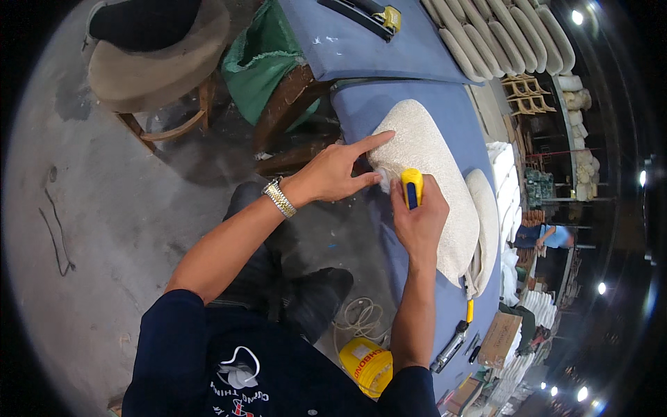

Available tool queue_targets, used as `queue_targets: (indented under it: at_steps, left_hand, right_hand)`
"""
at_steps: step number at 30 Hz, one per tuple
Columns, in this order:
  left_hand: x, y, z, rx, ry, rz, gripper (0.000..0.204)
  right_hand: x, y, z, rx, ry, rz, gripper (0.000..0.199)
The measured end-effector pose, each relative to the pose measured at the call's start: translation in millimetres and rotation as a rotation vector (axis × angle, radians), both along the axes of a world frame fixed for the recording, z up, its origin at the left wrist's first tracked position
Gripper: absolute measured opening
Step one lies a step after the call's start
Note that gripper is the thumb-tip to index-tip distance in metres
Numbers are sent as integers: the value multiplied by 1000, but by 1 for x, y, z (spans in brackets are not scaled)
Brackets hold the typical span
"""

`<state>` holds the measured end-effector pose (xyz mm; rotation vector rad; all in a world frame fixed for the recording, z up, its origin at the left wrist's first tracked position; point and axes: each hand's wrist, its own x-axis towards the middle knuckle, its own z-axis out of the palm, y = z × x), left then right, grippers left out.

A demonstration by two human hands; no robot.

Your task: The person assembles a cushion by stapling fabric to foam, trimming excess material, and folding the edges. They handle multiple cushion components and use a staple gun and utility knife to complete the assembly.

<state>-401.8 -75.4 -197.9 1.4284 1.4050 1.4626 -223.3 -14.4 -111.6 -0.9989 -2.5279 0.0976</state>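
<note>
A cream, textured cushion lies on the blue padded table top, its rounded end away from me. My left hand grips its left edge, index finger stretched over the fabric and thumb beside a tuft of white stuffing; its other fingers are partly hidden. Closed in my right hand is a yellow utility knife with a dark blue part, held over the cushion by the tuft. Its blade does not show. A second cream cushion piece lies partly under the first on the right.
A metal, yellow-ended hand tool lies at the table's near right. Another black and yellow tool rests on the far blue surface. Below the table stands a yellow bucket beside coiled hose. A padded chair stands far left.
</note>
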Motion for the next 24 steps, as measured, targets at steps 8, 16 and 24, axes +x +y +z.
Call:
queue_targets:
  at_steps: [8,16,24]
  left_hand:
    - [3,17,-26,207,-152,-7,72]
    - [7,17,-21,215,-134,72,75]
    - [-5,15,-30,116,-117,-6,76]
  right_hand:
    - [-12,5,26,-300,107,-67,21]
    - [-12,-16,7,-185,108,8,23]
    - [-11,-19,-36,-17,59,146,24]
